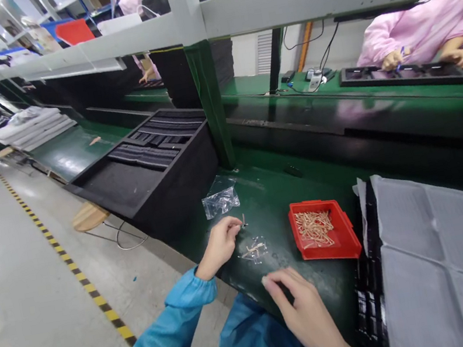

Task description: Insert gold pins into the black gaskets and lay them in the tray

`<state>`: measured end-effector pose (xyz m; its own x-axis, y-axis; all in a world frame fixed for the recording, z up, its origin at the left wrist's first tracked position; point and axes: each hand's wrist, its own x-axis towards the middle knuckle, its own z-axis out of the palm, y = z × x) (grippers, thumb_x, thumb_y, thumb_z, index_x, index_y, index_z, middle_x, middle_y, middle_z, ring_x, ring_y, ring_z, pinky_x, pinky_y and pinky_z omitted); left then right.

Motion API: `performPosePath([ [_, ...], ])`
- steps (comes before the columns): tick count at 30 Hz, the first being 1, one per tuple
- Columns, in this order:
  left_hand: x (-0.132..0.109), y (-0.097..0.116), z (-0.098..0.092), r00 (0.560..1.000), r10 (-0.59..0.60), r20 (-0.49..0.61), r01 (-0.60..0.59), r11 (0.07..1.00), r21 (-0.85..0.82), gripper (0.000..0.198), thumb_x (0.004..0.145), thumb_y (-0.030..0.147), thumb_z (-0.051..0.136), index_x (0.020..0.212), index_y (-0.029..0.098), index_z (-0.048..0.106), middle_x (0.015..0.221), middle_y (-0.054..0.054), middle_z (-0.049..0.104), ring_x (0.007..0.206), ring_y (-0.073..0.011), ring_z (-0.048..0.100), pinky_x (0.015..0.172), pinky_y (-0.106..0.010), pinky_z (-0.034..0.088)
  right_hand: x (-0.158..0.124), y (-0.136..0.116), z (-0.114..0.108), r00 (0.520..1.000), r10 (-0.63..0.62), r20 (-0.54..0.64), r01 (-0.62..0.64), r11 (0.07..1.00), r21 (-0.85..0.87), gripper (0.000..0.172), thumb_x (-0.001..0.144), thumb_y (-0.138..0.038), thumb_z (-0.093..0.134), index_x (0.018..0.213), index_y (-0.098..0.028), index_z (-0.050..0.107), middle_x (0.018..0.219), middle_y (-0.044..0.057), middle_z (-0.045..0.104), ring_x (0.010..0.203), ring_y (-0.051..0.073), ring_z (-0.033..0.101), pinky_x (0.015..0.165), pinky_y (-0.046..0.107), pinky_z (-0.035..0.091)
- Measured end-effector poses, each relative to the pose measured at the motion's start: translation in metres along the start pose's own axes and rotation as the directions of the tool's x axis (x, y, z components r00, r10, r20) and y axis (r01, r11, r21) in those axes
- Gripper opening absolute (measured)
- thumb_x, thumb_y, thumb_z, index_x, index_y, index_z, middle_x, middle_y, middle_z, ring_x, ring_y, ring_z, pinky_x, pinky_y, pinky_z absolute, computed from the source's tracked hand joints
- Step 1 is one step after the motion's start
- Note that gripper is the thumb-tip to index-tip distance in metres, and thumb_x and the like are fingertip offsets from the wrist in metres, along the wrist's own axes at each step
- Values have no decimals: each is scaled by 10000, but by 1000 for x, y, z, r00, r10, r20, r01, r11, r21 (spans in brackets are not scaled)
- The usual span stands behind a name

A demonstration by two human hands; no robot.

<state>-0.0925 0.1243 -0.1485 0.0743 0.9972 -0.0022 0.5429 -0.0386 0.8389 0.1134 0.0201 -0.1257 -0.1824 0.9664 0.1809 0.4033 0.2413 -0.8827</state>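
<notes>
My left hand (221, 247) is closed in a pinch on a small thin piece (244, 222), held just over the green table. What kind of piece it is cannot be made out. In front of it lies a clear plastic bag (254, 250) with a few pale thin pieces in or on it. My right hand (299, 298) is near the table's front edge, thumb and forefinger tips brought together. Anything between them is too small to tell. To the right stands a red plastic bin (345, 248) holding several thin tan pieces (313, 228).
Another clear plastic bag (220, 199) lies behind my left hand. A large black box (181, 191) with black trays inside stands left. Trays under grey sheets (441, 257) fill the right. A green post (210, 106) rises behind. Across the bench works a person in pink (412, 33).
</notes>
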Motion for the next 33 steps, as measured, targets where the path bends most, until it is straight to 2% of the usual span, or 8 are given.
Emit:
performPosePath([
  [4, -6, 2, 5, 998, -15, 54, 21, 995, -96, 336, 986, 353, 476, 957, 120, 716, 676, -30, 642, 554, -151, 568, 522, -251, 450, 27, 21, 26, 992, 127, -2, -126, 990, 58, 315, 1035, -416, 527, 943, -190, 727, 818, 46, 750, 682, 160, 695, 610, 240, 539],
  [7, -9, 4, 5, 998, 7, 65, -1, 995, -103, 321, 977, 349, 507, 954, 110, 720, 711, -43, 654, 575, -151, 592, 548, -254, 481, 43, 32, 34, 990, 139, -27, -137, 989, 61, 329, 1039, -424, 505, 1032, -170, 714, 909, 71, 769, 728, 163, 719, 663, 249, 570],
  [13, -11, 14, -9, 979, 174, 111, -179, 983, 35, 251, 958, 187, 526, 860, 188, 757, 906, -63, 666, 853, -190, 647, 829, -306, 503, 57, 34, 23, 994, 94, -47, -96, 995, -26, 272, 1030, -345, 497, 1108, -182, 700, 1095, 98, 739, 990, 209, 709, 880, 326, 555],
  [20, -3, 16, -15, 924, 280, 260, -328, 931, 162, 325, 968, 118, 459, 892, 206, 762, 928, -63, 648, 856, -197, 635, 788, -300, 493, 56, 31, 19, 1000, 20, 9, -19, 997, -74, 268, 1023, -262, 454, 979, -200, 710, 947, 71, 740, 862, 194, 700, 804, 302, 538],
  [26, 1, 19, -15, 897, 331, 293, -390, 904, 173, 294, 970, 115, 497, 897, 209, 766, 907, -45, 651, 800, -175, 644, 767, -284, 517, 56, 28, 14, 999, -5, 43, 7, 998, -64, 244, 992, -249, 489, 935, -202, 722, 903, 54, 726, 831, 182, 686, 782, 280, 523],
  [29, -9, 24, -9, 922, 335, 192, -368, 913, 176, 272, 996, 144, 506, 1087, 218, 752, 1062, -70, 668, 965, -200, 666, 882, -308, 542, 55, 27, 12, 1000, 4, 26, -3, 999, -36, 213, 965, -259, 533, 891, -198, 722, 843, 35, 717, 725, 154, 657, 698, 254, 513],
  [31, -21, 28, -3, 945, 328, 7, -322, 922, 214, 283, 1025, 172, 488, 1164, 211, 731, 1219, -114, 641, 1159, -251, 610, 1022, -392, 507, 53, 25, 12, 1000, 24, -19, -24, 1000, -17, 205, 956, -258, 545, 870, -190, 719, 819, 30, 714, 684, 141, 642, 653, 243, 505],
  [33, -35, 33, 5, 922, 335, -193, -292, 931, 219, 239, 1027, 213, 533, 1105, 217, 758, 1263, -129, 627, 1206, -282, 567, 1063, -459, 477, 50, 22, 12, 997, 40, -70, -39, 999, 3, 201, 951, -250, 555, 861, -186, 722, 805, 28, 714, 674, 137, 639, 639, 240, 505],
])
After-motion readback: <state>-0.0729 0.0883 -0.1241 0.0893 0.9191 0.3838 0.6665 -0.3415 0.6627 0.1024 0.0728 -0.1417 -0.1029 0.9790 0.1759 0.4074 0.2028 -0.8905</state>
